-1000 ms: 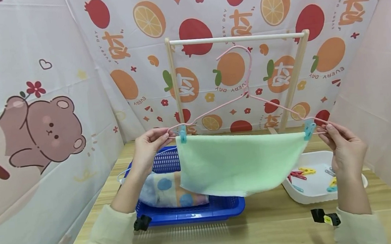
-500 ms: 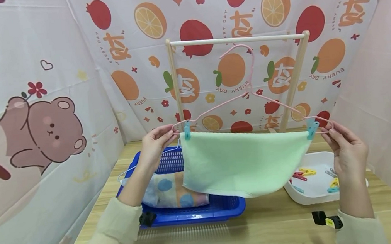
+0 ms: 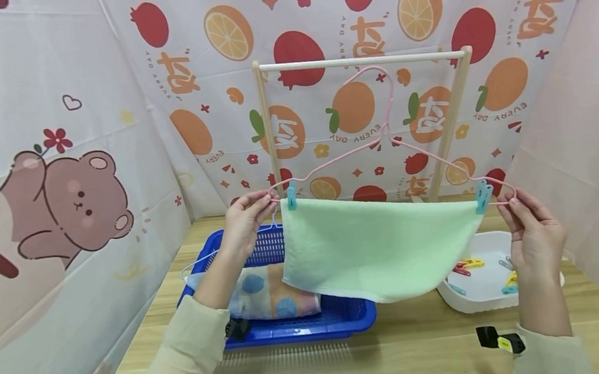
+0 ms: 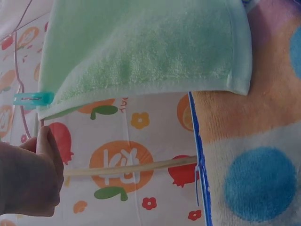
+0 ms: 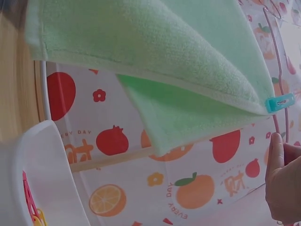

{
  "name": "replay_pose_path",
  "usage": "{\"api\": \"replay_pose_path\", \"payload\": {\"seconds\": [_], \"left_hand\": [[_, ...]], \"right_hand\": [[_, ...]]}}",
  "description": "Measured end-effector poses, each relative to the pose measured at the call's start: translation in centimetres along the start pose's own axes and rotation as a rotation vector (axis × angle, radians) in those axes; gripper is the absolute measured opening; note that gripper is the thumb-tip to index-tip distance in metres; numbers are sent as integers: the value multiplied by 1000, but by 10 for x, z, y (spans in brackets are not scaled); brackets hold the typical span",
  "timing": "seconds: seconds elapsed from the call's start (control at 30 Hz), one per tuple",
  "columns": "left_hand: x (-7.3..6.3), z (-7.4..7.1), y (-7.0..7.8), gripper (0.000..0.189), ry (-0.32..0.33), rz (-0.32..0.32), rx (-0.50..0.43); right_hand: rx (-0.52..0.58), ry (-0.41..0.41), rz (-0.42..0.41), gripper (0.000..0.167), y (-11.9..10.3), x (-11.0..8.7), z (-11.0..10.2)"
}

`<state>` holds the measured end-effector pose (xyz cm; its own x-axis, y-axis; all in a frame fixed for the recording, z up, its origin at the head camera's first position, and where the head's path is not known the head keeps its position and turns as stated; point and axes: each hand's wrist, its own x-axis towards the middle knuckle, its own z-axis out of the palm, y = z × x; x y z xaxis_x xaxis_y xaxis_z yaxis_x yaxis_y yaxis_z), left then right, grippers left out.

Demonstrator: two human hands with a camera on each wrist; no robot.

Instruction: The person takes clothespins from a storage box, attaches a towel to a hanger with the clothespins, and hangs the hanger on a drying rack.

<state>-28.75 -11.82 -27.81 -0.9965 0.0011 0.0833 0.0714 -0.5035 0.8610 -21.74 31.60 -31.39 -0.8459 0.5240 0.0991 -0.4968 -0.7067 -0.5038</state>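
Both hands hold up a pink clothes hanger (image 3: 338, 158) by its two ends. My left hand (image 3: 242, 223) pinches the left end, and my right hand (image 3: 536, 234) pinches the right end. A light green towel (image 3: 379, 245) hangs folded over the hanger's lower bar. Teal clothespins fasten it near each end, the left clothespin (image 3: 292, 195) and the right clothespin (image 3: 484, 196). In the right wrist view the towel's (image 5: 188, 99) two layers hang apart below the clothespin (image 5: 280, 102). The hanger's hook stands upright, overlapping the space under the rack's bar in the head view.
A wooden rack with a white top bar (image 3: 363, 61) stands behind the hanger. At left, a blue basket (image 3: 301, 332) holds a patterned towel (image 3: 274, 293) and a pale blue hanger (image 3: 199, 261). A white tray (image 3: 483, 301) with several clothespins sits at right.
The hanger and green towel have shifted a little to the right, the left side rising slightly. Both hands have moved along with it, keeping their grip.
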Motion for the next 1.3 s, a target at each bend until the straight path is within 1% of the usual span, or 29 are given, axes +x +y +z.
{"api": "replay_pose_path", "payload": {"seconds": [0.13,0.23,0.3,0.4,0.5,0.6,0.7,0.8,1.0,1.2,1.3], "left_hand": [[1,0,-2,19,45,-60,-36],[1,0,-2,15,64,-98,-70],[2,0,-3,12,72,-117,-109],[3,0,-4,11,85,-125,-156],[4,0,-7,13,97,-117,-197],[6,2,-10,18,116,-111,-224],[8,4,-13,23,141,-117,-253],[11,7,-15,26,164,-132,-278],[17,13,-18,31,184,-160,-342],[22,18,-20,27,203,-197,-429],[25,21,-22,32,208,-220,-468]], "right_hand": [[-5,-9,2,38,2,-2,-3],[-2,-24,-5,37,3,-2,-5],[2,-31,-9,36,4,-2,-6],[2,-41,-8,35,5,-2,-7],[-3,-46,-7,35,6,-3,-7],[-12,-44,-14,35,7,-3,-8],[-16,-31,-23,36,7,-3,-8],[-19,-11,-31,37,6,-3,-7],[-10,39,-32,40,4,-2,-4],[60,20,-47,37,2,-1,-3],[70,28,-60,36,1,0,-4]]}}
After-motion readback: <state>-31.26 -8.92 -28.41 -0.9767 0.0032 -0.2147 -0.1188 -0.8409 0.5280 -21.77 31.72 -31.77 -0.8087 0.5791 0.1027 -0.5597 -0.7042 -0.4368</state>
